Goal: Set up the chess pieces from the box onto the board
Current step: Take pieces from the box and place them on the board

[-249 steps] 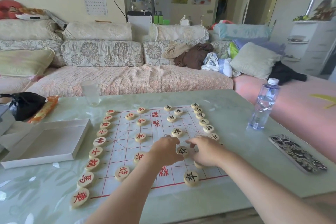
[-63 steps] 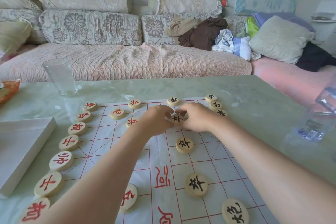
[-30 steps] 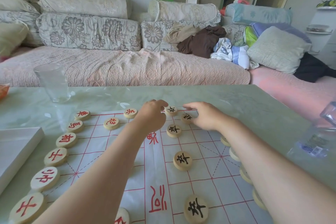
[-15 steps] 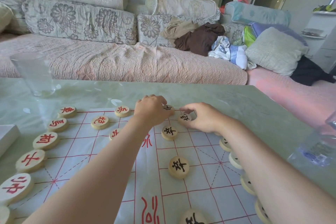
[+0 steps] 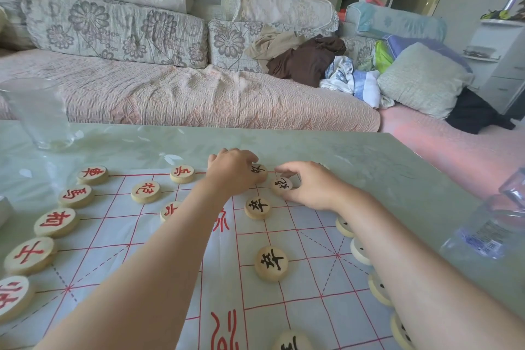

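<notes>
Looks like final tidying at the far edge of the board (image 5: 306,236): left hand (image 5: 230,172) grips one black piece (image 5: 260,171), right hand (image 5: 309,187) pinches its neighbour (image 5: 281,185), both probably need centring on crossings

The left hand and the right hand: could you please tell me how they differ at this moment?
The left hand curls knuckles-up over the far-edge black piece, half hiding it; the right hand pinches the nearer black piece between thumb and fingertips, leaving its face visible. Both pieces lie flat on the board.
</notes>
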